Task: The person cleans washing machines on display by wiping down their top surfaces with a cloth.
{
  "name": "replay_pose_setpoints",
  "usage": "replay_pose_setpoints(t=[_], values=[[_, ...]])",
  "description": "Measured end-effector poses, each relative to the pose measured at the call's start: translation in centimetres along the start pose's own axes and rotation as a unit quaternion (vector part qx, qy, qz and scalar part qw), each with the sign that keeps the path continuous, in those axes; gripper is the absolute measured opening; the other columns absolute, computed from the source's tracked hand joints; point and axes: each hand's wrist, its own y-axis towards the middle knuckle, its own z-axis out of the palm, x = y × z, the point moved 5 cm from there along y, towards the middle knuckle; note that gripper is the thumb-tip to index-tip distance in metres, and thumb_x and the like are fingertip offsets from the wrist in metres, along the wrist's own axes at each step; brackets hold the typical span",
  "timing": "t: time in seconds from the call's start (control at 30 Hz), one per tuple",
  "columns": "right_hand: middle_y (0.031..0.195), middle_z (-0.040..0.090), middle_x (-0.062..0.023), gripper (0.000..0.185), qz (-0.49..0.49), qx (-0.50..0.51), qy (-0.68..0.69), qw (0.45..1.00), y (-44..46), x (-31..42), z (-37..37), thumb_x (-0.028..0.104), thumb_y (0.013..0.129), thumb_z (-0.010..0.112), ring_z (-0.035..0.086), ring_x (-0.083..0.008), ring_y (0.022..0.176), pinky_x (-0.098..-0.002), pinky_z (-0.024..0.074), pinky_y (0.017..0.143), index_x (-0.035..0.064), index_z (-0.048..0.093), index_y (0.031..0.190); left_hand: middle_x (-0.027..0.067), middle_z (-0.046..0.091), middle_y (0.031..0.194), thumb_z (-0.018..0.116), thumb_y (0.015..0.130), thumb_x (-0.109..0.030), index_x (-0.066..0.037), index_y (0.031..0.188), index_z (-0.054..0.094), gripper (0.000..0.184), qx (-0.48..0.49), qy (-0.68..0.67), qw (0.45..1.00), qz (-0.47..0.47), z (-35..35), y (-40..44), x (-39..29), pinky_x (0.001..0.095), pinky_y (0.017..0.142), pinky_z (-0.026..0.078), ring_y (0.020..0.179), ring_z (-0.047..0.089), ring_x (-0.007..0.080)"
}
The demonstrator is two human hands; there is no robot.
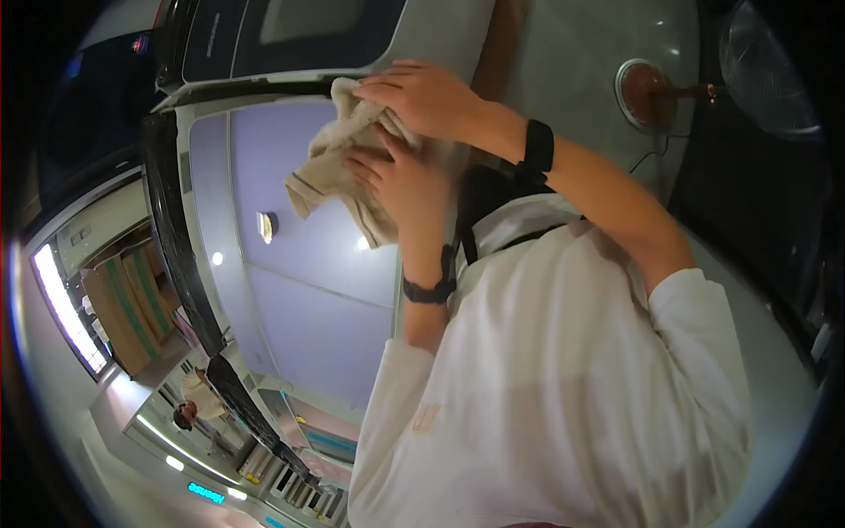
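Observation:
A beige cloth lies bunched and creased against a pale lavender glossy panel, its striped hem hanging at the lower left. My left hand grips the middle of the cloth, thumb raised and fingers bent over it. Just above, my right hand has its fingers curled on the cloth's upper end, near the lower edge of a grey and black appliance. Both wrists wear black bands. Parts of the cloth are hidden under my fingers.
On the right, a round reddish-brown base stands on the grey floor near a fan. A person is in the background at lower left, close to a brown cardboard box. A lit sign shows below.

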Motion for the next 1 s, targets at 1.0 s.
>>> replay_pose_setpoints(t=[1.0], values=[[0.134,0.069,-0.0127,0.035,-0.13,0.022,0.029,0.991,22.1,-37.7,-10.4,0.01,0.087,0.058,0.058,-0.0287,0.134,-0.0421,0.0378,0.117,0.0048,0.074,0.118,0.0242,0.038,0.163,0.052,0.103,-0.037,-0.013,0.16,0.04,0.063,-0.032,-0.013,0.999,0.01,3.5,33.8,-20.7,0.0683,0.118,0.027,0.15,0.032,0.051]])
